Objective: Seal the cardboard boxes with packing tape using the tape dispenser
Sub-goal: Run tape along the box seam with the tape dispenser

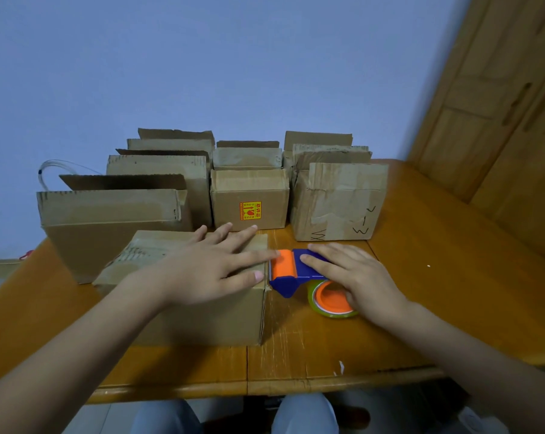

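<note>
Taping up the front box (202,321)
Left hand (208,270) lies flat on top, fingers spread; right hand (358,277) grips the tape dispenser (288,270) just off the left fingertips.

A: Setting?
B: Indoor room with a domestic look. Plain blue painted wall (233,57), panelled wooden door (499,104) at right.
A: Work surface?
B: Orange-brown wooden tabletop (437,245), scratched and scuffed along the near edge.
A: Use?
B: Makeshift packing spot. Worn, reused cardboard boxes (249,198) crowd the far side, several with flaps up. Pale floor (92,418) shows below.
</note>
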`<action>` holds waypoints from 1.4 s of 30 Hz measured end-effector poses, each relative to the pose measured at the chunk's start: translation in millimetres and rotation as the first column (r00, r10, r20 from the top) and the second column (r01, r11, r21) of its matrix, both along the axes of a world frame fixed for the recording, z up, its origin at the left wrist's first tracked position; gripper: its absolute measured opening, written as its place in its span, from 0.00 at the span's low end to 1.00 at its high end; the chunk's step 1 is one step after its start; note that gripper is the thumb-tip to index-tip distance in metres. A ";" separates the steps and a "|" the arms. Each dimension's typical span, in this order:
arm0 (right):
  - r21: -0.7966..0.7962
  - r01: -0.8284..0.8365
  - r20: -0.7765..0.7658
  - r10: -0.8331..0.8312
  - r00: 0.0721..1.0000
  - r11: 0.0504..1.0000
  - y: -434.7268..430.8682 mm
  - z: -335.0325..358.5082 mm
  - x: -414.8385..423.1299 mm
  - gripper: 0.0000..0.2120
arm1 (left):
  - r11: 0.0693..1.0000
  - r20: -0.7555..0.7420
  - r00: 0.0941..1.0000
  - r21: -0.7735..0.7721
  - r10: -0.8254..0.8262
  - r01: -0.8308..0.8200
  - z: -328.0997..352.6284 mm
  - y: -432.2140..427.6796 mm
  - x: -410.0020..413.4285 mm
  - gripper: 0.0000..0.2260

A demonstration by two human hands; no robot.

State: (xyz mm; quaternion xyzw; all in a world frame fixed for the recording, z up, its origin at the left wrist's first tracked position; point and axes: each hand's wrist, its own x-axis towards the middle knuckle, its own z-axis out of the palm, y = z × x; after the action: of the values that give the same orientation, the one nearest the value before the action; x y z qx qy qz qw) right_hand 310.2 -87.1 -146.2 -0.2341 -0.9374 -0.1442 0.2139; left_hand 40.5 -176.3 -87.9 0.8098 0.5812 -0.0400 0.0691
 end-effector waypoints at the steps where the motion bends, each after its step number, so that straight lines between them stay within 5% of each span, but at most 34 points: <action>1: 0.020 -0.001 0.014 0.001 1.000 1.000 -0.2 2.4 -0.7 0.44 | 1.000 -0.009 1.000 0.000 -0.004 0.004 0.5 0.7 0.6 0.29; 8: 0.122 -0.037 0.104 0.025 0.994 0.992 3.9 15.5 0.0 0.42 | 0.998 -0.037 0.999 0.055 -0.003 0.005 -0.4 2.7 3.9 0.42; 18: 0.194 -0.068 0.196 0.029 0.980 0.979 3.5 32.8 -1.6 0.40 | 0.999 -0.035 0.999 0.053 0.014 -0.012 1.1 1.5 5.9 0.35; 28: 0.295 -0.253 0.487 0.083 0.870 0.922 6.9 35.3 2.9 0.33 | 0.998 -0.027 1.000 0.064 0.001 0.001 -0.2 1.3 3.4 0.39; 35: 0.273 0.202 0.006 -0.211 0.977 0.941 12.7 32.1 19.2 0.34 | 0.997 -0.049 0.999 0.073 -0.001 0.005 3.7 2.5 7.8 0.35; 42: 0.190 0.193 -0.038 -0.189 0.981 0.963 3.4 16.5 15.7 0.39 | 0.983 -0.046 0.983 0.041 -0.177 0.179 12.2 14.1 11.4 0.34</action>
State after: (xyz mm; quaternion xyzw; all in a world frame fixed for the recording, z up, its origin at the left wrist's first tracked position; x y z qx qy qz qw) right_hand 325.9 -83.6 -129.7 -0.3029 -0.8900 -0.2519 0.2297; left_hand 51.9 -162.2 -75.8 0.8589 0.5085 -0.0501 0.0347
